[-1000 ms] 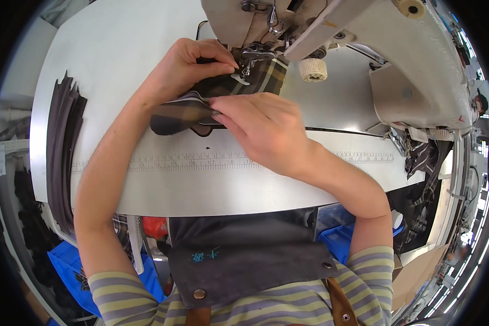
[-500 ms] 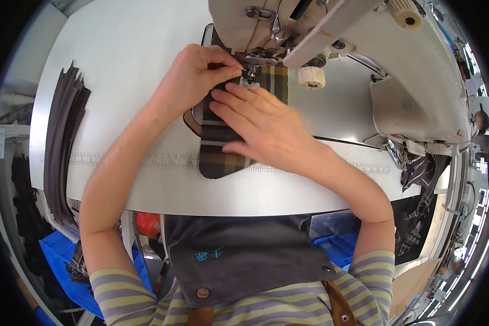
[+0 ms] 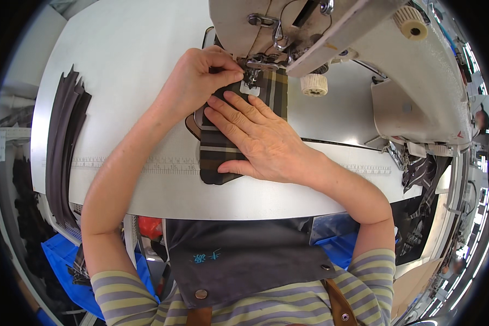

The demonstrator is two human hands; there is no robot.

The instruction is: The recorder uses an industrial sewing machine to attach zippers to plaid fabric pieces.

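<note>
A plaid fabric piece [image 3: 218, 155] in dark, grey and olive bands lies under the presser foot [image 3: 250, 80] of the sewing machine [image 3: 413, 87]. My left hand [image 3: 204, 76] is pinched just left of the needle area, thumb against curled fingers; what it grips is too small or hidden to name. My right hand [image 3: 263, 141] lies flat on the plaid piece, fingers spread, tips just below the foot, thumb out to the lower left. A curved dark-edged piece [image 3: 193, 126] shows beneath the plaid at its left.
A stack of dark strips [image 3: 62, 146] lies at the table's left, beside a printed ruler [image 3: 174, 164]. Crumpled fabric scraps [image 3: 421, 171] sit at the right edge. Blue bins [image 3: 65, 271] stand below the front edge [image 3: 239, 216].
The plaid piece, earlier folded up toward the left, has been laid down flat. My right hand has flattened and spread on it. My left hand has shifted slightly right and down.
</note>
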